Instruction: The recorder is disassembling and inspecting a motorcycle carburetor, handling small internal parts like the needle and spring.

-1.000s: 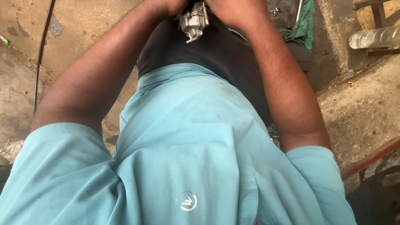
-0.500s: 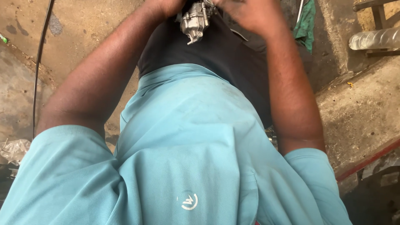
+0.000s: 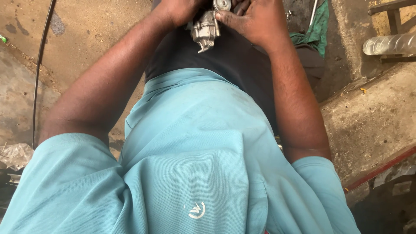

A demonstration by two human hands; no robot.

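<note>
Left hand (image 3: 180, 11) and right hand (image 3: 255, 19) both closed around small grey cast-metal engine part (image 3: 206, 29), held over lap at top edge, long axis running toward body; right thumb pressed on top. Green rag (image 3: 320, 30) right, clear plastic bottle (image 3: 390, 43) beyond, black cable (image 3: 41, 69) left on concrete floor (image 3: 86, 30).

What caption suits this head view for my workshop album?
Seen from above, left hand and right hand grip a grey cast-metal engine part over the lap, a green rag lying on the concrete floor.
</note>
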